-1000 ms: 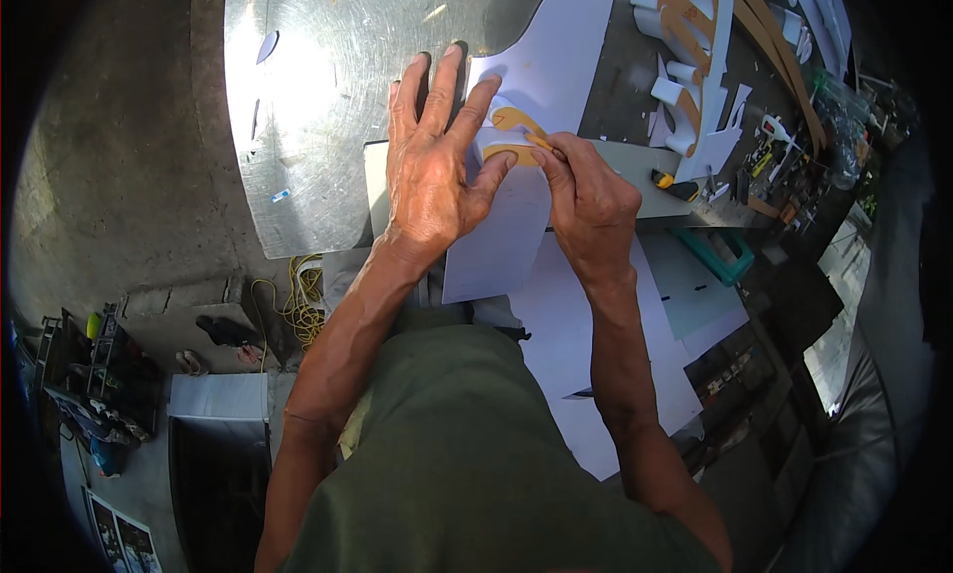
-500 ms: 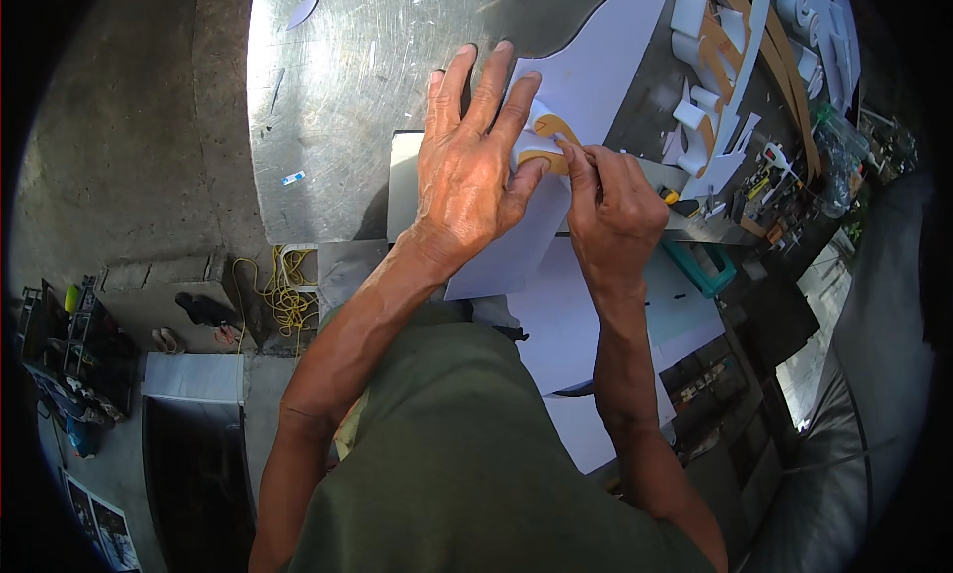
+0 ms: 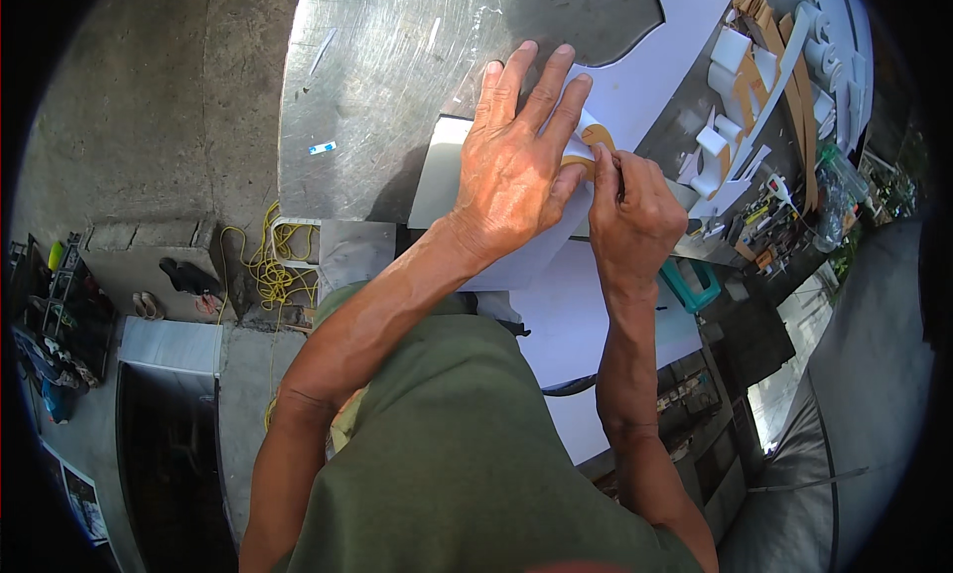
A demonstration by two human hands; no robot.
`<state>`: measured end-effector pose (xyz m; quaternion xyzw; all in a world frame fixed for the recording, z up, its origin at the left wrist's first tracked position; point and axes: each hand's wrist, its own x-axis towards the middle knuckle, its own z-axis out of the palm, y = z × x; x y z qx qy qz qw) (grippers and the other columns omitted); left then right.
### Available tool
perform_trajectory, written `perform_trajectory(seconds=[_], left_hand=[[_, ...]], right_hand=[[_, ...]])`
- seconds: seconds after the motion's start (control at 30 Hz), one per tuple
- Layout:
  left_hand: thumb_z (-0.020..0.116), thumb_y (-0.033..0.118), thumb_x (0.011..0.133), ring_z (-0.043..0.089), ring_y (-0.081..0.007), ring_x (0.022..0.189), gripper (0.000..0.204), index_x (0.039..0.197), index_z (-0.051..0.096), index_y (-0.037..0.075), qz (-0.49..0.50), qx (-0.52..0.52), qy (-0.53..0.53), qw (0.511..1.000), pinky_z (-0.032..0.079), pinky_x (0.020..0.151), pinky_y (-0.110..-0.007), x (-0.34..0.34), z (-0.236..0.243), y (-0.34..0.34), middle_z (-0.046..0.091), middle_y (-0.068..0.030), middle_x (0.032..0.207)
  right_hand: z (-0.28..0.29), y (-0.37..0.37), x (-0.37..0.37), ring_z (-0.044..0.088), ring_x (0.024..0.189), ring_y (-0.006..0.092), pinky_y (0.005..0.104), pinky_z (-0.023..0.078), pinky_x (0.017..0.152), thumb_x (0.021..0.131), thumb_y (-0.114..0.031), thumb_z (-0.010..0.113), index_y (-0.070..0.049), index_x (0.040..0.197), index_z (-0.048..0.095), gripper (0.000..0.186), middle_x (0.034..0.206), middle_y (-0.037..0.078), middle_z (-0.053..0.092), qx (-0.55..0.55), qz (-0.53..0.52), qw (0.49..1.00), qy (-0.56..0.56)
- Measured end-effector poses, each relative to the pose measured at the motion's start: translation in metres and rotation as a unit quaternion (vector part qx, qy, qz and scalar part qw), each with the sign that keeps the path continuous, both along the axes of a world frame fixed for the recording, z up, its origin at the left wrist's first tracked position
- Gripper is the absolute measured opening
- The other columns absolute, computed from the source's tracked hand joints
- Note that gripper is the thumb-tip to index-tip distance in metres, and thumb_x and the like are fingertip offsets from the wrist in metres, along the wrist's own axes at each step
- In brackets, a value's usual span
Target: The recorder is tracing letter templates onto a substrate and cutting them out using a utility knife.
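My left hand [image 3: 511, 166] lies with its fingers stretched apart over the edge of a scratched metal sheet [image 3: 367, 76] and white sheet material [image 3: 635, 86]. Its thumb presses beside a small curved white piece with an orange-tan face [image 3: 596, 134]. My right hand [image 3: 640, 215] is closed, thumb and forefinger pinched at the right end of that piece; whatever else is between the fingers is hidden. Under my left hand are a pale grey board [image 3: 437, 176] and a white strip hanging toward me.
At right lie curved white-and-tan cut parts [image 3: 735, 81], long tan strips [image 3: 799, 116] and assorted small tools [image 3: 769, 215]. A teal plastic item [image 3: 685, 285] sits lower right. Tangled yellow cord [image 3: 278, 265] and a concrete block [image 3: 144, 265] are down at left.
The view has shifted, so the bench and both hands appear farther right in the picture. Both hands stay at the curved piece, with my right fingers still pinched on it.
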<state>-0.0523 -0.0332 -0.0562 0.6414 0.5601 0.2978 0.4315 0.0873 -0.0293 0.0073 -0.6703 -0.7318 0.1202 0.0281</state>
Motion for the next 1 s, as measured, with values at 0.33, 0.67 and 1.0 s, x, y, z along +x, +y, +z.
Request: perform_trajectory(seconds=[0.33,0.67,1.0], left_hand=[[0.077,0.023,0.075,0.033,-0.0459,0.144,0.081,0.147,0.047,0.001,0.013,-0.001,-0.007,1.000,0.029,0.117,-0.059,0.000,0.000,0.000,0.040,-0.0191,0.157],[0.078,0.023,0.073,0.034,-0.0451,0.144,0.083,0.146,0.047,0.001,0.011,-0.007,-0.005,1.000,0.030,0.117,-0.056,0.000,-0.001,0.001,0.040,-0.0183,0.157],[0.079,0.024,0.073,0.033,-0.0453,0.144,0.086,0.148,0.045,0.001,0.009,-0.005,-0.004,1.000,0.029,0.118,-0.055,0.000,0.002,0.002,0.039,-0.0191,0.157]], right_hand=[[-0.003,-0.004,-0.001,0.062,0.056,0.0242,0.0347,0.047,0.052,0.090,-0.006,0.073,-0.001,0.085,0.068,0.008,0.071,0.010,0.066,0.011,-0.040,0.998,0.045],[0.002,-0.001,-0.011,0.065,0.058,0.0187,0.0306,0.049,0.054,0.091,-0.006,0.073,0.002,0.088,0.072,0.008,0.075,0.011,0.071,-0.021,-0.131,0.982,0.131],[-0.002,-0.004,0.001,0.065,0.057,0.0188,0.0307,0.049,0.053,0.090,-0.006,0.074,0.002,0.087,0.071,0.009,0.074,0.011,0.070,0.010,-0.068,0.995,0.077]])
